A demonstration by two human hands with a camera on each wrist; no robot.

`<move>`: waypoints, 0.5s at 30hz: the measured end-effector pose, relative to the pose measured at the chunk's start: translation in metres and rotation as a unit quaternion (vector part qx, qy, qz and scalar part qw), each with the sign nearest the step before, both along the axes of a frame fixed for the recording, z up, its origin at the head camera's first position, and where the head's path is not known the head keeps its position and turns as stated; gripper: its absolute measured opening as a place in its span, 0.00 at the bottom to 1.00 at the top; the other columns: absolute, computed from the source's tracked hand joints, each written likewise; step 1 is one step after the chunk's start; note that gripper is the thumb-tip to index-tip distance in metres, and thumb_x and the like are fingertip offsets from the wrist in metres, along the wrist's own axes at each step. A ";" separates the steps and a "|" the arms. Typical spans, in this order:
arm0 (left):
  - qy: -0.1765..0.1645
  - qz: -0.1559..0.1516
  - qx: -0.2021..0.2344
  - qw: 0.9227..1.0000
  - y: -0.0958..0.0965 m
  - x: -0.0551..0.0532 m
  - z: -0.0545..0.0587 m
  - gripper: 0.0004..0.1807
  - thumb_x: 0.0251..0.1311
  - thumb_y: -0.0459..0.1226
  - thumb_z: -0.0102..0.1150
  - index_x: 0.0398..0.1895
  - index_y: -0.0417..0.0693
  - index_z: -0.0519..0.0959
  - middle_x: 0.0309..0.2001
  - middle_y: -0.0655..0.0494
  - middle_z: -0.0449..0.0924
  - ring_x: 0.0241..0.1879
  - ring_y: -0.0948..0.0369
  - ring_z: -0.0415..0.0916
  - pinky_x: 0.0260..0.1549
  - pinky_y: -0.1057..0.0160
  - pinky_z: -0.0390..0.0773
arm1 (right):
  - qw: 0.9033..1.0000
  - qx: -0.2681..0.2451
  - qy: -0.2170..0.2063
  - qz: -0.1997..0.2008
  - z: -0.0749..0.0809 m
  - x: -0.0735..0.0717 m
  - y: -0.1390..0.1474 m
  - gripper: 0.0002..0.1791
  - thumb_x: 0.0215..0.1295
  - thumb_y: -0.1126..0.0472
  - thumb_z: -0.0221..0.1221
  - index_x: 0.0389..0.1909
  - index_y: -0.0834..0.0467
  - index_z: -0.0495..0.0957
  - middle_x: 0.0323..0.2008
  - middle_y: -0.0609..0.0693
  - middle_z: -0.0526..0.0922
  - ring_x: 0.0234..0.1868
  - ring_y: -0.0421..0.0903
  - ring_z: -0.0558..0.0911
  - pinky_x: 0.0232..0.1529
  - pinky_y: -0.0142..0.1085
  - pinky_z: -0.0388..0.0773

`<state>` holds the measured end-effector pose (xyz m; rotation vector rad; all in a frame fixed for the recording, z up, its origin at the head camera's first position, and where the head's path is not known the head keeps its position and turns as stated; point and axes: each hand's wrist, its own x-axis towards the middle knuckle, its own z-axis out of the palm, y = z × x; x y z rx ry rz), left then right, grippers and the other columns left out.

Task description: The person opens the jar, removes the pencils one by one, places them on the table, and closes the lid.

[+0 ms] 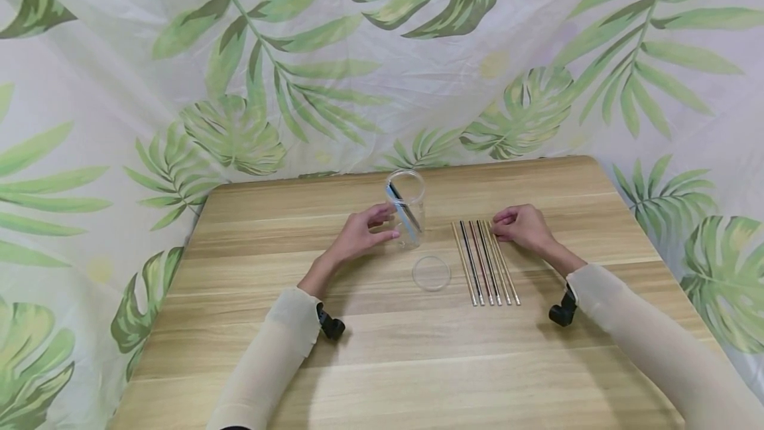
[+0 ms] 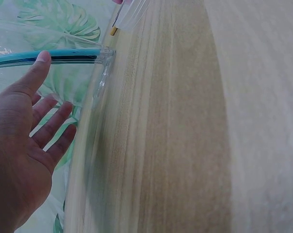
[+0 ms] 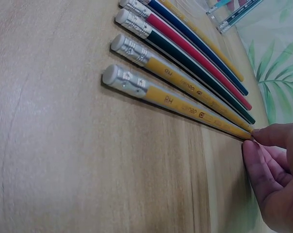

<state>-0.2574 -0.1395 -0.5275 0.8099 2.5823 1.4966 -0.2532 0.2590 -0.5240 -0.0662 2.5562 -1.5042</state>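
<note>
A clear plastic cup [image 1: 422, 217] stands upright near the table's back, with a light blue pencil [image 1: 406, 219] and a dark one leaning inside. My left hand [image 1: 361, 234] is at the cup's left side, its thumb and fingers spread loosely and the fingertips right at the wall. Right of the cup, several pencils lie side by side, eraser ends towards me: yellow, dark blue, red [image 3: 200, 57], dark green and two more yellow. My right hand [image 1: 525, 227] pinches the far tip of the rightmost yellow pencil [image 3: 195, 112] between thumb and finger.
A clear round lid [image 1: 432, 273] lies flat between the cup and the pencils. The wooden table [image 1: 418, 363] ends just behind the cup, where a leaf-print cloth [image 1: 334, 105] hangs. Wrist cameras sit under both sleeves.
</note>
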 end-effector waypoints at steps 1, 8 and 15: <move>0.000 0.000 -0.001 1.000 0.000 0.000 0.000 0.36 0.64 0.38 0.76 0.72 0.35 0.73 0.68 0.41 0.80 0.63 0.45 0.82 0.67 0.48 0.81 | 1.000 0.000 0.001 0.000 0.000 0.000 0.000 0.14 0.66 0.70 0.68 0.49 0.75 0.84 0.36 0.61 0.90 0.29 0.42 0.90 0.35 0.32 0.90; -0.002 0.002 -0.005 1.000 -0.001 0.000 0.001 0.36 0.64 0.39 0.76 0.72 0.36 0.73 0.67 0.42 0.80 0.63 0.46 0.82 0.67 0.49 0.81 | 1.000 0.010 0.004 -0.009 0.000 -0.001 -0.001 0.13 0.65 0.71 0.69 0.47 0.74 0.84 0.34 0.60 0.90 0.28 0.42 0.89 0.34 0.33 0.90; -0.008 0.005 -0.007 1.000 -0.001 0.000 0.001 0.35 0.65 0.38 0.76 0.72 0.36 0.73 0.67 0.41 0.80 0.63 0.46 0.82 0.67 0.50 0.81 | 0.999 0.028 0.006 -0.018 0.000 -0.001 -0.001 0.12 0.65 0.70 0.69 0.46 0.73 0.84 0.34 0.58 0.90 0.27 0.41 0.89 0.33 0.32 0.90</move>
